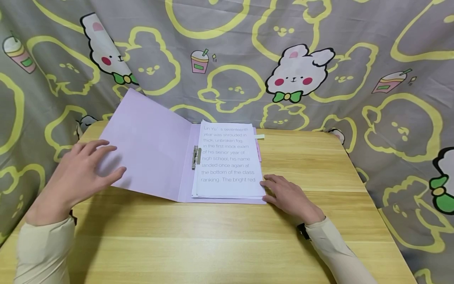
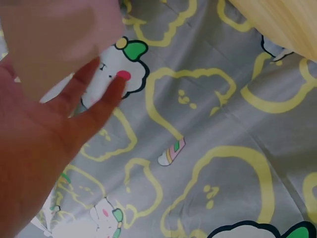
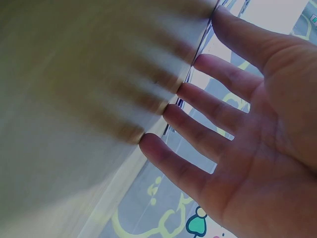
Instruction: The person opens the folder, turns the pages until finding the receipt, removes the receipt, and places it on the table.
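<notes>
The purple folder (image 1: 185, 173) is found open on the wooden table (image 1: 227, 244), its printed sheets (image 1: 228, 163) lying against a metal clip (image 1: 196, 157). The left hand (image 1: 83, 167) is spread wide beside the left cover (image 1: 149, 146), though contact cannot be confirmed; the right hand (image 1: 291, 197) is placed at the folder's lower right edge, fingers extended.

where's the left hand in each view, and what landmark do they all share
Head: the left hand is at the picture's left, its fingers overlapping the folder.
Left wrist: the left hand is along the left edge.
Right wrist: not in it; only the right hand shows.
Shared landmark: the curtain with yellow outlines.
</notes>
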Demonstrator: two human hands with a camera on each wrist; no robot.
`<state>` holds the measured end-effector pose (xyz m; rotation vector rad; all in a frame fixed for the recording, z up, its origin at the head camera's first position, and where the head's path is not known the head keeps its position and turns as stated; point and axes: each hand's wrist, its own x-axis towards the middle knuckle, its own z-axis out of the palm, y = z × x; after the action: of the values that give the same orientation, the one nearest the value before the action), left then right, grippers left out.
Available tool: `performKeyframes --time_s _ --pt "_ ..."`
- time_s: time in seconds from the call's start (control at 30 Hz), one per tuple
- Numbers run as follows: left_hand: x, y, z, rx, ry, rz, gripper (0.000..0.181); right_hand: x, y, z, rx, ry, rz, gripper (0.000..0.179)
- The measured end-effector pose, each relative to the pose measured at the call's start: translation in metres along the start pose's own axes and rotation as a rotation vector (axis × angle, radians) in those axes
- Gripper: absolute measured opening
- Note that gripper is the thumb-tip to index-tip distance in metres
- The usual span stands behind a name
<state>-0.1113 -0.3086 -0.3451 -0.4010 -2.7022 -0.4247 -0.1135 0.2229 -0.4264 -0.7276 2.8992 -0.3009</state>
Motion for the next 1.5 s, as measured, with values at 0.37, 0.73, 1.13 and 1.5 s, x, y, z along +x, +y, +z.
performKeyframes --time_s 0.37,0.73,1.13,1.5 --pt "-0.001 -0.008 0.017 -0.033 -0.203 -0.048 0.067 0.000 0.002 0.001 0.010 0.006 -0.005 0.047" --pt "0.003 0.003 0.044 -0.066 -0.348 -0.075 0.078 0.001 0.003 0.003 0.016 0.006 -0.008 0.048" --pt "0.003 0.013 0.066 0.005 -0.485 -0.131 0.092 0.000 0.003 0.000 0.012 0.007 -0.011 0.048" --pt "0.001 0.007 0.076 0.004 -0.546 -0.141 0.098 0.001 0.005 0.000 0.021 -0.004 -0.011 0.047"
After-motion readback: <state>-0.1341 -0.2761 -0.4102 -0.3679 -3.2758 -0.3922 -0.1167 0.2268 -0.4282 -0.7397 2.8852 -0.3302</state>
